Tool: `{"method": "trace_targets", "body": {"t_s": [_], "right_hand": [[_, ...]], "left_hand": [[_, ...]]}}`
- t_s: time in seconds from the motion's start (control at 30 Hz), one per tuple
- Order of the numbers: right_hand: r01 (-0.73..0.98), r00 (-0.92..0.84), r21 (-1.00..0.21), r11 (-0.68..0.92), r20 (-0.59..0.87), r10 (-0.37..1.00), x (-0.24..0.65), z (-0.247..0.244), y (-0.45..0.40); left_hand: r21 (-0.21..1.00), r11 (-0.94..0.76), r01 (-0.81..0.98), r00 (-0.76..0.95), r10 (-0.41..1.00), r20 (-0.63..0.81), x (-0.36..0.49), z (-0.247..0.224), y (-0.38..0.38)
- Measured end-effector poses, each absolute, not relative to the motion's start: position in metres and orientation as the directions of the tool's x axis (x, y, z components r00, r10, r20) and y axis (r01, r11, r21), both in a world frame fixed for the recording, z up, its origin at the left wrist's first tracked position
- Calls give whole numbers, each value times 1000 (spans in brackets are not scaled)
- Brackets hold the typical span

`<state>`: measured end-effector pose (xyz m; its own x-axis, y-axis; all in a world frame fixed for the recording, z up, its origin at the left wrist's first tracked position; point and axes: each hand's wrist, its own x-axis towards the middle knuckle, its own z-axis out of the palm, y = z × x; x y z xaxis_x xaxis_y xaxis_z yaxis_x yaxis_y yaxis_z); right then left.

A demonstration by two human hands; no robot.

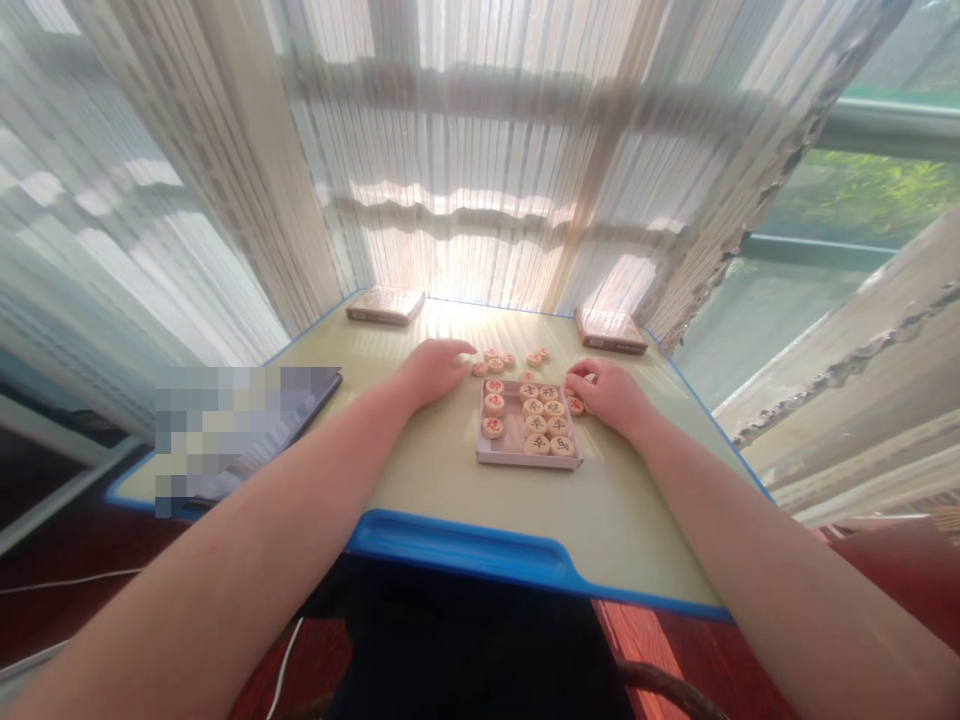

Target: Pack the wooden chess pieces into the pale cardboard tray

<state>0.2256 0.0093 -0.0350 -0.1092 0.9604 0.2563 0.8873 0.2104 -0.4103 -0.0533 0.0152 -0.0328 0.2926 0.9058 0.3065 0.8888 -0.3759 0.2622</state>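
A shallow open box point(529, 461) on the table holds round wooden pieces with characters: black-marked ones in two columns on the right and three red-marked ones point(493, 428) down the left, with bare box floor between them. Several red-marked pieces point(496, 366) lie loose beyond the box. My left hand point(439, 370) rests left of these with its fingers stretched out, holding nothing. At the box's right side, my right hand point(604, 393) has thumb and fingers pinched at a red-marked piece; another red piece point(575, 405) lies just below its fingertips.
Two flat closed boxes stand at the far edge, one at the left point(385, 305) and one at the right point(611, 331). A dark-edged, partly pixelated item point(262, 430) lies on the table's left. A blue tray groove point(461, 545) runs along the near edge. Curtains hang behind.
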Motion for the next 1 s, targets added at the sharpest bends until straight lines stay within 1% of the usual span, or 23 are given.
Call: {"method": "trace_targets", "body": {"t_s": [0.07,0.13,0.23,0.3,0.37,0.43,0.5,0.6,0.7,0.77,0.83,0.93,1.0], "right_hand": [[883,-107,-412,224,288,952,226,-38,11],[880,-107,-413,235,309,945,226,-39,12],[877,-89,-429,218,299,950,226,-39,12],[875,-63,-448,185,273,960,226,-37,11],[874,-68,-452,178,248,966,226,-34,8],[875,-115,-435,212,239,964,226,-31,5],[868,-164,-420,266,263,951,226,-30,1],[829,-254,-405,386,342,905,225,-33,-1],[795,-354,-370,481,360,863,221,-39,0],[796,-382,-349,495,344,858,218,-40,1],[802,-400,-332,497,320,859,215,-39,4],[810,-424,-320,492,261,867,213,-35,8],[824,-409,-316,470,241,880,215,-35,11]], "left_hand": [[235,-388,891,306,896,321,-52,-35,18],[180,-396,901,327,889,320,-51,-38,20],[89,-348,933,316,913,258,-48,-43,23],[65,-325,944,304,928,217,-47,-45,23],[76,-325,943,305,931,201,-48,-46,23],[92,-331,939,308,930,201,-50,-46,23],[104,-347,932,320,924,209,-51,-45,23],[129,-368,921,334,915,226,-50,-44,22],[159,-301,940,268,943,199,-48,-42,20],[172,-264,949,237,957,165,-46,-41,18],[170,-267,949,243,958,148,-45,-40,18],[151,-270,951,247,956,156,-46,-41,18],[155,-271,950,246,955,163,-47,-43,20]]}}
